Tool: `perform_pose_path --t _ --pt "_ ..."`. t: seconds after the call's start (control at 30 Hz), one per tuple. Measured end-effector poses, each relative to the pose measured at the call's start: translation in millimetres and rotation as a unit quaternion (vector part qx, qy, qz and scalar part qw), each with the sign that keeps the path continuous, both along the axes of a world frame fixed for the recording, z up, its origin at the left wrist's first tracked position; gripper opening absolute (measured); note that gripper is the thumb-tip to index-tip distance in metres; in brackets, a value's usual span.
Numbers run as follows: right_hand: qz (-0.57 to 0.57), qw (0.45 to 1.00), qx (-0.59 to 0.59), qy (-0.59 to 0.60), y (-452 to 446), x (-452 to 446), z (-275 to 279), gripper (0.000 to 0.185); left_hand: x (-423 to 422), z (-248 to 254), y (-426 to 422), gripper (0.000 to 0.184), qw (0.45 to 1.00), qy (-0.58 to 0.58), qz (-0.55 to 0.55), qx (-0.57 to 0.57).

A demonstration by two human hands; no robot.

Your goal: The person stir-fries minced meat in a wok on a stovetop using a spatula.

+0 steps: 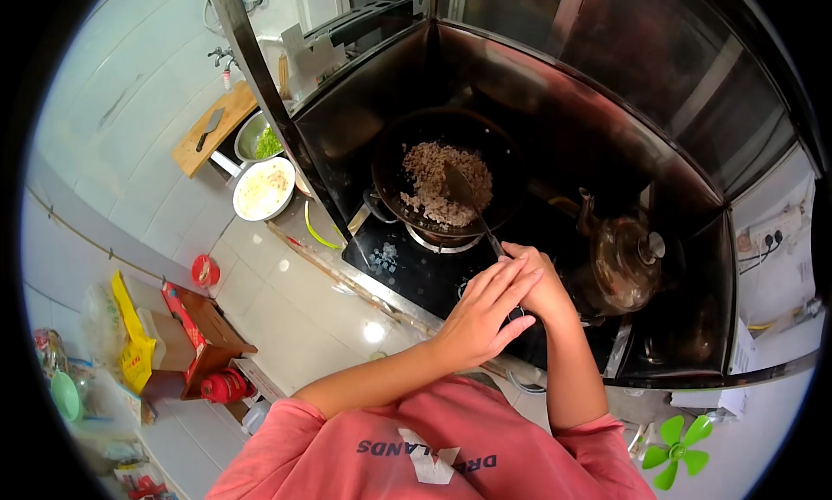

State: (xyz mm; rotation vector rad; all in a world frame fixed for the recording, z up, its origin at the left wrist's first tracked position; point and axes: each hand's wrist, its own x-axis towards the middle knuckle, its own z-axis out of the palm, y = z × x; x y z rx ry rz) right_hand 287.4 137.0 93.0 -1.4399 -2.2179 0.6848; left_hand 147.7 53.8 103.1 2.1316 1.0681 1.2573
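A dark wok (501,153) sits on the stove, with crumbled, browned minced meat (426,172) inside. The spatula (459,188) has its blade in the meat, and its handle runs down toward me. My right hand (546,288) is closed round the handle's near end. Across the back of it lies my left hand (485,318), its fingers stretched out and touching the right hand. Part of the handle is hidden under my hands.
A metal kettle (622,266) stands right of my hands. Dark metal panels (581,119) surround the stove. Leftward are a white pan (263,190), a bowl of chopped greens (269,143), and a cutting board (232,110) with a cleaver (211,124).
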Motion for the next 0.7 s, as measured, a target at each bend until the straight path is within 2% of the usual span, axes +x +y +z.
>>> perform_pose_path --t 0.1,0.17,0.27,0.3,0.37,0.5,0.6,0.7 --pt "-0.028 0.995 -0.073 0.058 -10.9 -0.6 21.5 0.047 -2.4 1.2 -1.2 0.061 1.000 0.021 -0.015 0.015" --pt "0.021 0.988 -0.136 0.064 -13.4 2.9 33.2 0.045 -1.0 4.0 -0.5 0.061 0.999 0.024 -0.024 0.035" --pt "0.012 0.986 -0.149 0.080 -16.0 0.5 35.6 0.043 -1.3 3.6 0.2 0.062 0.999 0.018 -0.022 0.046" --pt "0.012 0.986 -0.149 0.079 -14.3 1.5 30.2 0.043 -1.6 3.2 0.4 0.062 0.999 0.018 -0.022 0.046" --pt "0.033 0.995 -0.077 0.058 -9.8 4.7 14.4 0.036 -1.8 1.4 0.0 0.062 0.999 0.014 -0.017 0.031" --pt "0.008 0.994 -0.098 0.042 -13.1 2.7 23.9 0.037 -1.2 0.9 1.2 0.062 0.999 0.019 -0.022 0.028" --pt "-0.007 0.997 -0.064 0.036 -15.7 1.8 28.4 0.040 -1.4 4.3 1.4 0.062 0.999 0.015 -0.029 0.040" --pt "0.011 0.996 -0.086 0.018 -16.3 -0.5 28.6 0.032 -1.1 3.8 1.8 0.061 0.998 0.029 -0.020 0.046"
